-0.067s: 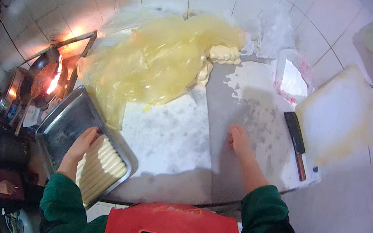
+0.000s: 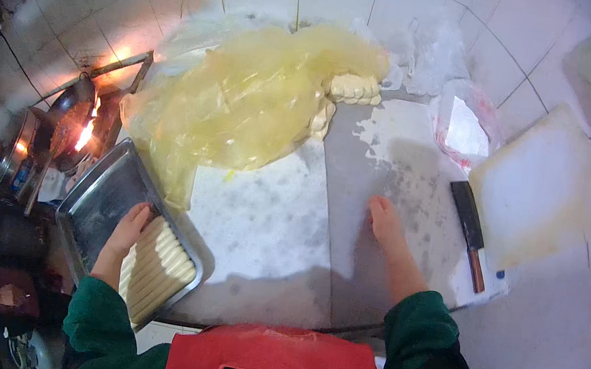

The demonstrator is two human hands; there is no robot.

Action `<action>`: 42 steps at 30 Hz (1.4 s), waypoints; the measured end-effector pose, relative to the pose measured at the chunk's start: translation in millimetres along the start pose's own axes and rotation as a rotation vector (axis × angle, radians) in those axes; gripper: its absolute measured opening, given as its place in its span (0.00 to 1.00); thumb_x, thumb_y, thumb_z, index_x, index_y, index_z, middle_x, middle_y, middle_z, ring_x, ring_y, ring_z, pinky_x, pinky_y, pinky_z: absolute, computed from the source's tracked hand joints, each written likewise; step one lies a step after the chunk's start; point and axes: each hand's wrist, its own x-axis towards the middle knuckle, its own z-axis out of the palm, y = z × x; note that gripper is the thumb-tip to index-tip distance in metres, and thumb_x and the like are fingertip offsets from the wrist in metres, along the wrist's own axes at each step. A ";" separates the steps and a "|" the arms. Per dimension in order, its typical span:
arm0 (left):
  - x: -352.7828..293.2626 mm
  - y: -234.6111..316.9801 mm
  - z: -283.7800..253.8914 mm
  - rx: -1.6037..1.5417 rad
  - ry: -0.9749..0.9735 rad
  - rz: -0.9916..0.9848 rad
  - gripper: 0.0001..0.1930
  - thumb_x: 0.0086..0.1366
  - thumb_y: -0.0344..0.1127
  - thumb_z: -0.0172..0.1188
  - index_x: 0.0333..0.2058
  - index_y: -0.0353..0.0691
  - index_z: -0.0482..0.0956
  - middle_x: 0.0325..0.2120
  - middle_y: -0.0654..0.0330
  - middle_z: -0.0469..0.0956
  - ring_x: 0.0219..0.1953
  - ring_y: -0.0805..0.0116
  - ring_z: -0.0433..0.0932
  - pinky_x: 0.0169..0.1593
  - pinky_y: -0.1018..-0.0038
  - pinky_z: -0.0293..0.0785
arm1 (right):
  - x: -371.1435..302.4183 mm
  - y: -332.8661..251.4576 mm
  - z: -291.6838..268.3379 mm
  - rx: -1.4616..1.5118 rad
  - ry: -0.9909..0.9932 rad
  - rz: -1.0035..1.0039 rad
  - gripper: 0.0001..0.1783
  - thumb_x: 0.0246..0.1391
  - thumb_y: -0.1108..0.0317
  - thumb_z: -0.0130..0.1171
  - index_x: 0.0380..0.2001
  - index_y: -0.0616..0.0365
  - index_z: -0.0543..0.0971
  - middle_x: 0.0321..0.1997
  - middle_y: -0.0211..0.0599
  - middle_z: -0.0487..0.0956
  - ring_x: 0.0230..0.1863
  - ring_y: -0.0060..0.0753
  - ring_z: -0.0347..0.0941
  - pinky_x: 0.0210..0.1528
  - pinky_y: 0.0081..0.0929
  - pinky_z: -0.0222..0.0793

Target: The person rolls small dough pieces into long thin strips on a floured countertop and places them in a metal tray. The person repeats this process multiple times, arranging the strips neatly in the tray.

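Note:
A deep metal tray point(image 2: 93, 182) lies tilted at the left edge of the worktop. Pale dough strips point(image 2: 160, 267) lie side by side in its near right part. My left hand point(image 2: 127, 230) is over the tray at the left edge of these strips, its fingers pressed together; whatever is under the fingertips is hidden. My right hand point(image 2: 388, 227) hovers over the grey, flour-marked worktop point(image 2: 355, 273) with its fingers curled in, and nothing shows in it. Beyond both hands, a yellow plastic sheet point(image 2: 248, 91) covers a mound, with pieces of pale dough point(image 2: 356, 89) poking out at its right edge.
A cleaver point(image 2: 470, 218) with a wooden handle lies at the right beside a white board point(image 2: 536, 193). Behind it stands an open plastic bag point(image 2: 469, 128) of white powder. At the left, flames point(image 2: 86, 134) burn by a wok point(image 2: 73, 100). Another person's hand point(image 2: 7, 296) shows lower left.

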 end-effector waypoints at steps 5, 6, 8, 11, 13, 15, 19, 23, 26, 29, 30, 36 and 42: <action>-65.3 18.6 66.3 0.439 0.240 0.390 0.15 0.67 0.33 0.50 0.50 0.34 0.72 0.43 0.51 0.76 0.48 0.60 0.73 0.53 0.69 0.67 | 82.8 -58.7 -20.9 -0.531 -0.030 -0.706 0.18 0.57 0.62 0.49 0.48 0.57 0.76 0.44 0.48 0.78 0.49 0.52 0.70 0.54 0.40 0.64; -85.2 19.8 82.8 0.475 0.173 0.421 0.14 0.67 0.33 0.51 0.49 0.35 0.73 0.42 0.52 0.76 0.45 0.61 0.73 0.52 0.70 0.67 | 101.5 -74.0 -15.9 -0.580 -0.002 -0.860 0.17 0.56 0.64 0.49 0.47 0.56 0.76 0.43 0.47 0.78 0.49 0.52 0.70 0.54 0.40 0.64; -122.8 24.9 101.0 0.557 0.038 0.406 0.12 0.66 0.33 0.51 0.46 0.34 0.73 0.39 0.54 0.76 0.43 0.61 0.74 0.49 0.70 0.69 | 151.4 -110.9 -0.4 -0.644 0.099 -1.059 0.15 0.55 0.68 0.47 0.43 0.53 0.79 0.43 0.42 0.79 0.44 0.51 0.73 0.49 0.43 0.68; -162.2 31.5 107.9 0.400 0.050 0.249 0.10 0.65 0.27 0.51 0.43 0.31 0.75 0.38 0.53 0.77 0.42 0.67 0.76 0.48 0.74 0.70 | 226.9 -159.8 27.2 -0.899 0.062 -0.887 0.16 0.55 0.65 0.48 0.46 0.49 0.77 0.48 0.40 0.77 0.50 0.47 0.71 0.53 0.46 0.64; -176.7 34.8 104.7 0.297 0.132 0.153 0.10 0.66 0.26 0.49 0.44 0.30 0.74 0.39 0.55 0.77 0.44 0.69 0.74 0.50 0.75 0.69 | 274.0 -185.0 42.5 -0.962 0.155 -0.734 0.18 0.56 0.62 0.47 0.48 0.46 0.76 0.50 0.38 0.77 0.53 0.45 0.69 0.55 0.47 0.62; -181.7 36.2 101.3 0.147 0.254 0.043 0.11 0.68 0.29 0.48 0.45 0.31 0.73 0.38 0.56 0.78 0.41 0.70 0.75 0.49 0.74 0.69 | 306.9 -200.5 53.6 -0.902 0.151 -0.620 0.20 0.56 0.58 0.45 0.51 0.45 0.75 0.52 0.37 0.76 0.56 0.44 0.68 0.58 0.48 0.59; -177.7 33.7 105.2 0.062 0.391 -0.108 0.11 0.69 0.32 0.47 0.45 0.33 0.72 0.36 0.57 0.79 0.39 0.71 0.76 0.46 0.74 0.70 | 326.7 -206.9 62.5 -0.671 0.481 -0.838 0.19 0.52 0.56 0.48 0.45 0.46 0.79 0.53 0.38 0.76 0.56 0.40 0.69 0.58 0.51 0.55; -173.1 29.7 116.5 0.142 0.294 -0.028 0.11 0.68 0.31 0.48 0.46 0.33 0.72 0.37 0.57 0.78 0.40 0.69 0.76 0.47 0.74 0.70 | 325.0 -202.8 61.6 -0.935 0.250 -0.741 0.21 0.51 0.56 0.51 0.47 0.46 0.77 0.52 0.39 0.76 0.56 0.39 0.68 0.59 0.44 0.57; -175.1 28.1 120.9 0.117 0.261 -0.023 0.11 0.68 0.31 0.47 0.46 0.32 0.72 0.37 0.57 0.78 0.40 0.69 0.76 0.48 0.74 0.70 | 327.6 -200.9 58.8 -0.948 0.191 -0.781 0.20 0.51 0.57 0.51 0.47 0.46 0.77 0.51 0.37 0.77 0.54 0.39 0.71 0.58 0.39 0.61; -180.3 30.6 120.4 0.149 0.237 -0.068 0.11 0.68 0.31 0.48 0.46 0.33 0.71 0.38 0.57 0.77 0.41 0.70 0.75 0.48 0.74 0.69 | 324.5 -206.2 51.7 -0.681 0.502 -0.977 0.19 0.51 0.57 0.51 0.46 0.46 0.78 0.50 0.34 0.78 0.51 0.39 0.73 0.56 0.37 0.63; -182.1 31.4 120.2 0.146 0.229 -0.074 0.11 0.68 0.32 0.48 0.46 0.33 0.71 0.39 0.57 0.77 0.42 0.71 0.74 0.48 0.74 0.69 | 319.5 -206.8 48.8 -0.670 0.470 -0.967 0.19 0.51 0.57 0.52 0.46 0.46 0.78 0.50 0.33 0.78 0.51 0.38 0.73 0.56 0.38 0.63; -183.4 36.4 126.6 0.214 0.119 -0.040 0.12 0.68 0.32 0.48 0.47 0.32 0.71 0.38 0.59 0.75 0.42 0.70 0.72 0.50 0.74 0.67 | 250.1 -197.3 19.9 -0.997 -0.058 -0.630 0.27 0.47 0.54 0.60 0.52 0.43 0.73 0.52 0.34 0.75 0.57 0.41 0.67 0.55 0.46 0.63; -176.6 33.4 129.9 0.198 0.104 -0.003 0.12 0.67 0.28 0.49 0.47 0.30 0.72 0.39 0.57 0.77 0.43 0.71 0.74 0.50 0.75 0.69 | 204.2 -148.9 1.0 -0.857 0.380 -0.907 0.31 0.41 0.56 0.66 0.52 0.41 0.71 0.42 0.41 0.77 0.46 0.47 0.73 0.48 0.45 0.68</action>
